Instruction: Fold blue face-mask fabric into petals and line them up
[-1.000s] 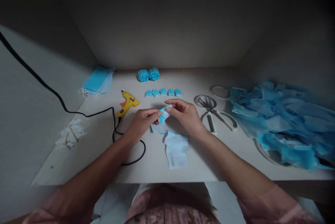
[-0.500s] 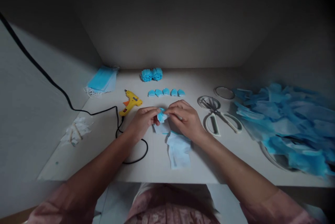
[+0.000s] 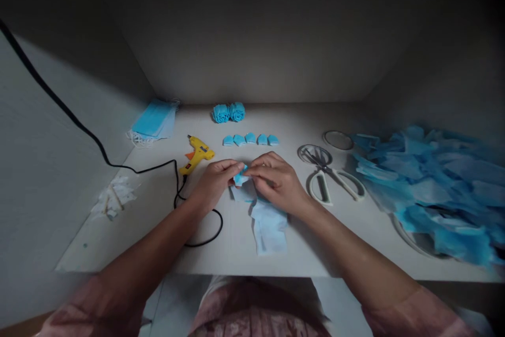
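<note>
A small blue and white fabric piece (image 3: 240, 176) is pinched between the thumb and fingers of my left hand (image 3: 215, 182). From the right, the closed fingertips of my right hand (image 3: 279, 179) meet the piece's right edge. Below the hands, pale fabric pieces (image 3: 270, 226) lie on the white surface, partly hidden by my right hand. Several small folded blue pieces (image 3: 250, 138) form a row beyond the hands. Two blue rolled fabric flowers (image 3: 229, 112) sit behind that row.
Left of my hands lies a yellow glue gun (image 3: 196, 154) with a black cord. Blue masks (image 3: 153, 119) rest at the back left, scraps (image 3: 115, 197) at the left edge. Scissors (image 3: 335, 174), a metal ring (image 3: 338, 140) and a large blue fabric pile (image 3: 442, 184) occupy the right.
The held piece has shifted slightly left and tilted between my fingers. My right fingertips have moved a little left over its edge.
</note>
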`<state>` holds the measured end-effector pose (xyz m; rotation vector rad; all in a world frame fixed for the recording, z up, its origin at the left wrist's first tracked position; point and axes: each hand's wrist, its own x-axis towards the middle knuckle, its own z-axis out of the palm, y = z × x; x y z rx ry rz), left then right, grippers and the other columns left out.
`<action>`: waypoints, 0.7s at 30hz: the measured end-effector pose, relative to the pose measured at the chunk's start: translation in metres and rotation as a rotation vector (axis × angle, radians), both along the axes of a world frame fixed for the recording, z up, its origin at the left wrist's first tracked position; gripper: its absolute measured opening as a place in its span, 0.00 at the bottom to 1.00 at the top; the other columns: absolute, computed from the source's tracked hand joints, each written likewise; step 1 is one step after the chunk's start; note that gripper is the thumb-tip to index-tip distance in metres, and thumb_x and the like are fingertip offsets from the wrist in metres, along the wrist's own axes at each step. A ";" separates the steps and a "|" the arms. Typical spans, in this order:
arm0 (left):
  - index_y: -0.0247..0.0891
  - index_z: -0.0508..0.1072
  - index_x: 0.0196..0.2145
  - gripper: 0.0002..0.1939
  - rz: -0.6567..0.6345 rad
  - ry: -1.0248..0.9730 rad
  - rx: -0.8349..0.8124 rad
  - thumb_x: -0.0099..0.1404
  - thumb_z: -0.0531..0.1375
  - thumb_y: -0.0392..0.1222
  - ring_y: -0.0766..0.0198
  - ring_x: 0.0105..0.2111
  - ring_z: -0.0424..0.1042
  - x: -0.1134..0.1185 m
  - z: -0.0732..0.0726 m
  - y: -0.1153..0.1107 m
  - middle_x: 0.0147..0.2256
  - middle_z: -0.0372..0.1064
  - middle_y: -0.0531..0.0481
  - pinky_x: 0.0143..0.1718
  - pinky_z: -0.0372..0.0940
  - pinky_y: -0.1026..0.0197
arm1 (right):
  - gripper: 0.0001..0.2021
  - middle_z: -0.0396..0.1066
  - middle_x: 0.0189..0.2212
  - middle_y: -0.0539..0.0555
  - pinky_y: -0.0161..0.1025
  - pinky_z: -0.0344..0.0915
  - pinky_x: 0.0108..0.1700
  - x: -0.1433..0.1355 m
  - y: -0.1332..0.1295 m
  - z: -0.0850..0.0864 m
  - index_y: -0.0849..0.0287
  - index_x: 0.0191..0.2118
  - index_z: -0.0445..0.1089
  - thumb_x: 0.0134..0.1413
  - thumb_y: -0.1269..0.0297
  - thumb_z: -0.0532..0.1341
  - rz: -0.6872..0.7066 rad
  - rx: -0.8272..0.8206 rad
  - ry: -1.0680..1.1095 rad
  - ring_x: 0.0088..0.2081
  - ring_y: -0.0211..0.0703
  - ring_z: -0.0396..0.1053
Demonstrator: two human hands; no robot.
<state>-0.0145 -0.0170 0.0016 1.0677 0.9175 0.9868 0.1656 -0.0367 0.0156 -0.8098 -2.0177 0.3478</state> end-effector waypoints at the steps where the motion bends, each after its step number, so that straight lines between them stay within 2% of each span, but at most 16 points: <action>1: 0.35 0.74 0.26 0.12 0.011 0.001 0.000 0.55 0.66 0.48 0.70 0.25 0.62 0.000 0.000 0.000 0.23 0.64 0.54 0.26 0.61 0.66 | 0.12 0.74 0.37 0.54 0.45 0.65 0.47 0.001 -0.001 0.002 0.54 0.40 0.75 0.58 0.71 0.56 0.005 -0.050 0.039 0.42 0.45 0.69; 3: 0.35 0.75 0.27 0.12 0.026 0.008 -0.005 0.55 0.66 0.48 0.70 0.24 0.62 0.000 0.001 0.000 0.23 0.64 0.54 0.26 0.61 0.66 | 0.11 0.74 0.41 0.54 0.45 0.63 0.49 0.002 -0.001 0.006 0.54 0.43 0.74 0.60 0.66 0.56 -0.029 -0.221 0.159 0.45 0.45 0.70; 5: 0.35 0.75 0.28 0.12 0.029 0.023 -0.013 0.55 0.66 0.48 0.69 0.25 0.63 0.000 0.002 0.000 0.24 0.65 0.54 0.27 0.61 0.66 | 0.12 0.74 0.40 0.54 0.42 0.63 0.47 0.004 0.000 0.006 0.56 0.45 0.73 0.63 0.59 0.55 -0.075 -0.427 0.269 0.44 0.44 0.70; 8: 0.35 0.76 0.29 0.12 0.024 0.043 0.000 0.55 0.66 0.48 0.68 0.25 0.64 0.000 0.002 -0.001 0.24 0.66 0.53 0.28 0.61 0.65 | 0.19 0.71 0.30 0.52 0.38 0.62 0.39 0.004 0.004 0.003 0.59 0.35 0.73 0.63 0.50 0.53 -0.068 -0.641 0.282 0.35 0.41 0.67; 11: 0.36 0.75 0.28 0.12 0.016 0.076 0.046 0.57 0.65 0.48 0.68 0.25 0.64 -0.001 -0.001 0.000 0.23 0.65 0.54 0.28 0.60 0.64 | 0.22 0.64 0.23 0.49 0.35 0.57 0.32 0.000 0.005 -0.001 0.60 0.25 0.67 0.58 0.46 0.56 0.002 -0.786 0.264 0.27 0.37 0.60; 16: 0.36 0.74 0.27 0.12 0.030 0.155 0.104 0.57 0.64 0.49 0.69 0.24 0.60 -0.001 -0.001 -0.001 0.22 0.62 0.55 0.27 0.56 0.65 | 0.20 0.58 0.20 0.45 0.33 0.48 0.25 -0.004 0.004 -0.006 0.60 0.23 0.64 0.51 0.48 0.62 0.042 -0.880 0.314 0.22 0.32 0.51; 21: 0.36 0.72 0.22 0.13 0.081 0.290 0.133 0.56 0.64 0.49 0.68 0.22 0.57 0.001 0.012 -0.006 0.20 0.59 0.56 0.25 0.54 0.65 | 0.17 0.55 0.19 0.45 0.32 0.45 0.23 -0.002 0.005 -0.013 0.60 0.25 0.66 0.51 0.51 0.62 0.016 -0.888 0.266 0.21 0.31 0.48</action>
